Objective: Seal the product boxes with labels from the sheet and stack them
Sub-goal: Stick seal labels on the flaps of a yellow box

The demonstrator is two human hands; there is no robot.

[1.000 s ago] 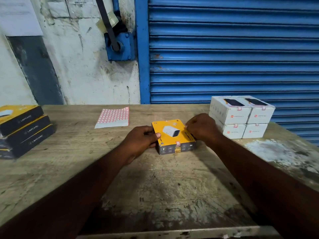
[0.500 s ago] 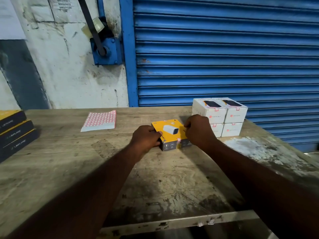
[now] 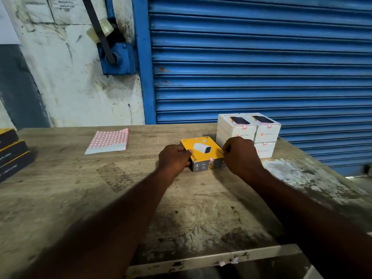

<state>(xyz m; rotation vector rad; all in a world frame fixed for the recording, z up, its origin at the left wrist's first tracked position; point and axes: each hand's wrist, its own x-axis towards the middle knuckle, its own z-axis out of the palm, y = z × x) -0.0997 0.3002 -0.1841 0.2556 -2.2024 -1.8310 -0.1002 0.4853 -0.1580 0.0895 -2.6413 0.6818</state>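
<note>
The yellow box lies on the tabletop; fingers of the left hand and right hand clamp its opposite sides. Caution: a careless lift may strike the white boxes just behind, or loosen the label.

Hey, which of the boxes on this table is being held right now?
The yellow-topped box at the centre, gripped by the left hand and right hand; the white boxes and dark boxes sit in stacks.
</note>
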